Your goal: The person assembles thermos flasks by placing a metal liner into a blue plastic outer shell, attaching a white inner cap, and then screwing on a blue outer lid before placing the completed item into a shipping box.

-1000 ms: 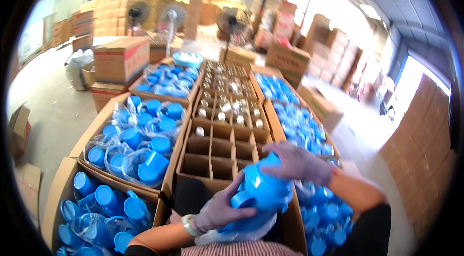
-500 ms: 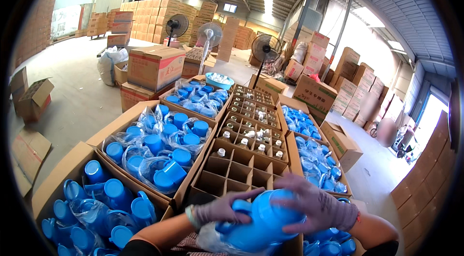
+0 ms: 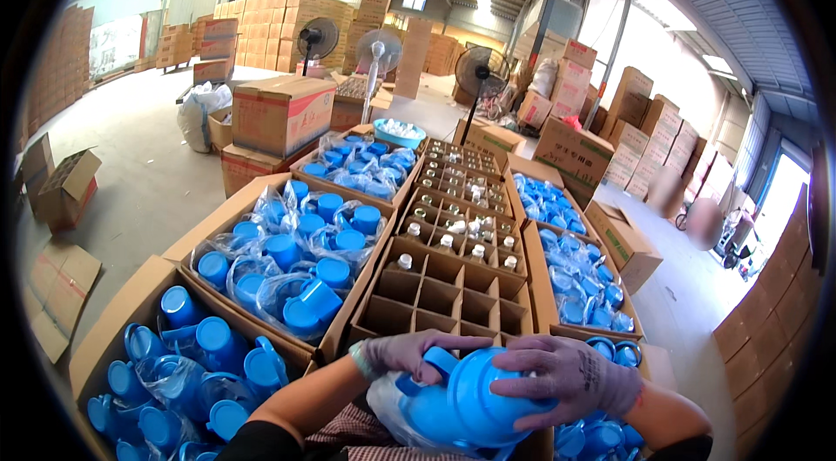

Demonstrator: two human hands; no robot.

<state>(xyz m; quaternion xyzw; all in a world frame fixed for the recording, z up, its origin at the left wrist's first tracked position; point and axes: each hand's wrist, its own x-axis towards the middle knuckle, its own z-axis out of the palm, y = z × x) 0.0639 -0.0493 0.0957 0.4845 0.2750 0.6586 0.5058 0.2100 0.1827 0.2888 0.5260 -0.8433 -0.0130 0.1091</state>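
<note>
Low in front of me I hold a blue plastic jug [image 3: 466, 404] with a handle, tilted on its side. My left hand [image 3: 405, 352], in a purple glove, has its fingers closed at the handle. The gloved right hand [image 3: 566, 378] is wrapped over the wide lid end. A clear plastic bag [image 3: 392, 400] covers the jug's lower end. Just beyond my hands stands a divided carton [image 3: 433, 274]. Its near cells hold nothing visible, and a few bottles with white caps [image 3: 447, 242] stand along its far row.
Cartons of similar bagged blue jugs stand at left [image 3: 283, 250], near left [image 3: 178, 383] and right [image 3: 575, 278]. More divided cartons [image 3: 457, 187] continue ahead, with a light-blue basin [image 3: 399, 132] and fans [image 3: 482, 69] beyond. A closed carton [image 3: 283, 115] stands far left.
The jug has turned slightly, with its lid end facing me more. My right hand has come down and closed over the lid, while the left stays near the handle. The view has shifted slightly.
</note>
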